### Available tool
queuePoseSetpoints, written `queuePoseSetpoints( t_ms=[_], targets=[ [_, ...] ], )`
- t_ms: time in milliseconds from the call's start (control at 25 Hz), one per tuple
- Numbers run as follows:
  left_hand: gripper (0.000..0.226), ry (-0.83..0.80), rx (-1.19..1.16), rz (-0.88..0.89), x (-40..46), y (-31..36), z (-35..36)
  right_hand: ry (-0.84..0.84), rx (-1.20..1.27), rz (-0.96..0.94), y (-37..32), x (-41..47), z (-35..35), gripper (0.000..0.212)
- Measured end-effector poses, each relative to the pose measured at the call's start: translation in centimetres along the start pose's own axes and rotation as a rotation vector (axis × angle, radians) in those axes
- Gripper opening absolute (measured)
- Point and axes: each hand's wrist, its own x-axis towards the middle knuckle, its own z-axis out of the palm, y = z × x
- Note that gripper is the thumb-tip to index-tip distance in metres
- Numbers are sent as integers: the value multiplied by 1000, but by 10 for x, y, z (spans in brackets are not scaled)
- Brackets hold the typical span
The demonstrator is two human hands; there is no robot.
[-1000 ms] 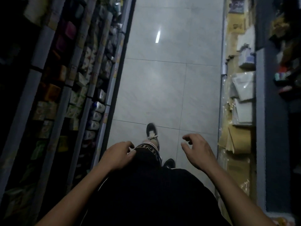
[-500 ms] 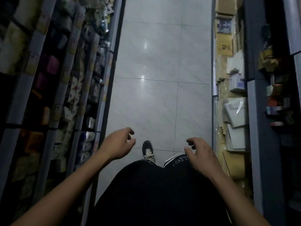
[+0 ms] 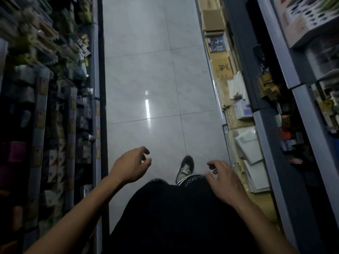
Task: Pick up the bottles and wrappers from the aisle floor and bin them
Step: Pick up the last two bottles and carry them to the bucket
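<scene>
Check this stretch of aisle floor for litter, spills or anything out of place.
Nothing stands out. The tiled floor shows only light glare, with no bottles, wrappers or spills in view. Both hands are empty, fingers loosely curled. Shelf goods are too blurred to judge.

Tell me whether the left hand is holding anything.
Empty. The left hand hangs open over the tiled floor, fingers loosely curled around nothing.

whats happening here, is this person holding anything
A person is walking down a narrow shop aisle between stocked shelves. The left hand and right hand are held out in front, fingers loosely curled, and both are empty. One dark sneaker is stepping forward on the pale tiled floor. No bottles, wrappers or bin show on the visible stretch of floor, so nothing is being picked up at this moment.
</scene>
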Motion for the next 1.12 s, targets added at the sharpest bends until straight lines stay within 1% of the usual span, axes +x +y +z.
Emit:
queuePoseSetpoints(
  t_ms=[120, 200, 400, 520, 640, 760, 960, 1120],
  targets=[
    [42, 16, -25, -43, 26, 12, -20, -45, -51, -80, -25, 64, -38, 34],
    [41, 38, -66, -106, 40, 10, -33, -66, -80, -135, -50, 110, -60, 35],
    [43, 21, -186, -266, 87, -11, -68, -96, -125, -256, -127, 227, -98, 36],
    [42, 25, -226, -283, 139, -24, -101, -86, -147, -296, -174, 290, -115, 35],
    [41, 43, -237, -289, 199, -34, -157, -81, -146, -254, -215, 343, -133, 36],
    [43, 57, -224, -244, 257, -37, -215, -69, -131, -199, -237, 381, -148, 35],
    [43, 58, -127, -102, 358, -22, -299, -33, -83, -73, -251, 433, -177, 30],
    [43, 42, -79, -49, 452, 2, -361, 8, -22, 24, -257, 490, -208, 28]
  ],
)
